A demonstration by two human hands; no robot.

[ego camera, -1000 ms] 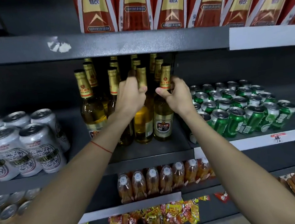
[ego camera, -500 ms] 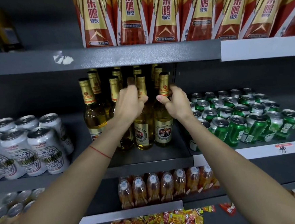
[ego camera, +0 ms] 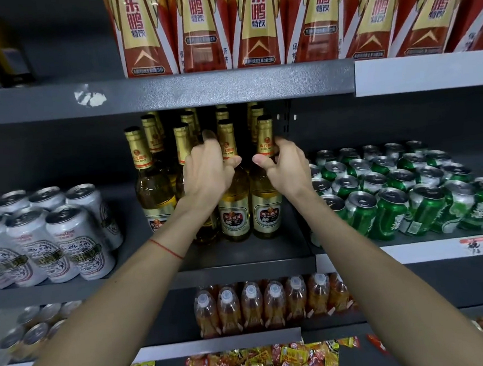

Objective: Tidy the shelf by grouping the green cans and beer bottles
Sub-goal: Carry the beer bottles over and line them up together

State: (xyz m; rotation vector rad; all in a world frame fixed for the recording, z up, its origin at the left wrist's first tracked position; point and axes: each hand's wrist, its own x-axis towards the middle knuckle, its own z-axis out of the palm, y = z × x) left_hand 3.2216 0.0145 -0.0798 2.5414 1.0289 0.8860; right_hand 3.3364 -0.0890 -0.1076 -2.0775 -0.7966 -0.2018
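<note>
Beer bottles (ego camera: 154,189) with gold foil necks stand upright in rows at the middle of the dark shelf (ego camera: 241,266). My left hand (ego camera: 205,174) curls around the neck of a front-row bottle (ego camera: 234,221), thumb across its front. My right hand (ego camera: 286,167) holds the neck of the rightmost front bottle (ego camera: 267,215) between thumb and fingers. Both bottles stand on the shelf with their labels facing me. Green cans (ego camera: 409,195) crowd the shelf just right of the bottles, several of them leaning.
White patterned cans (ego camera: 51,238) fill the left of the same shelf, with a bare gap between them and the bottles. Red and gold cartons (ego camera: 256,22) line the shelf above. Small orange drink bottles (ego camera: 273,304) and snack packets (ego camera: 263,363) sit below.
The bottle under my left hand has turned so its label now faces forward. Both hands stay on the bottle necks. The view has tilted up a little.
</note>
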